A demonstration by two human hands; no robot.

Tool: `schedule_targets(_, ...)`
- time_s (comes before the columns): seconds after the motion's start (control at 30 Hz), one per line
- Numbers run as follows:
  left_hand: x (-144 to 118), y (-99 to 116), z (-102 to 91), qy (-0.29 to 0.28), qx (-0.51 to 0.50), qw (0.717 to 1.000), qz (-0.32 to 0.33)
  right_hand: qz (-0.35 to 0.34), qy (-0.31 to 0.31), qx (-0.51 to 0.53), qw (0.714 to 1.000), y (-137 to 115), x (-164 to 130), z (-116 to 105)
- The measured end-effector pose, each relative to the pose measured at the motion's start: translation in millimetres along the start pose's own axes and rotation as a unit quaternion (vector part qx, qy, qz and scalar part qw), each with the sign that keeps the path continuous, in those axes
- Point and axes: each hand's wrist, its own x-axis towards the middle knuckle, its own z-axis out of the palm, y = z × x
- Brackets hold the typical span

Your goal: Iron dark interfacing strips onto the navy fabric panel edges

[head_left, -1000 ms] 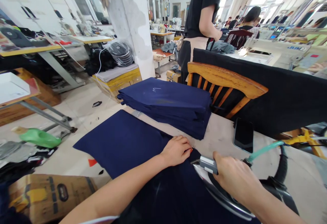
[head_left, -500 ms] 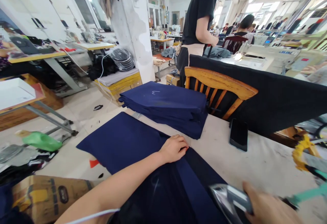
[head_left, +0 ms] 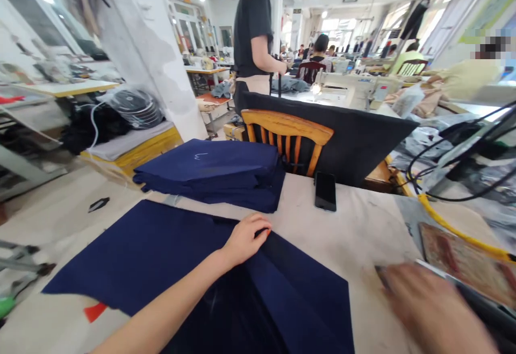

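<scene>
On the pale worktop (head_left: 355, 235), left hand (head_left: 245, 238) presses fingers flat on the spread navy blue fabric panel (head_left: 161, 257), pinning its fold; blurred right hand (head_left: 435, 311) hovers apart, grip unclear.

Bare table (head_left: 363, 235) between my left hand (head_left: 245, 238) and right hand (head_left: 431, 305) is passable, while the folded stack (head_left: 213, 174) and phone (head_left: 324, 191) block the far edge, chair (head_left: 286, 131) behind.
</scene>
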Motion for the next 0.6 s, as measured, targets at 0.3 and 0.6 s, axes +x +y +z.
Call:
schedule_targets(0.3,6,62,23.8,-0.128,-0.008,0.987,0.102,0.043,-0.045,0.145,0.988,-59,29,44)
schedule_targets(0.6,26,77,54.4,-0.172,0.108,0.958,0.202,0.145,-0.108,0.343,0.922,-5,87,55)
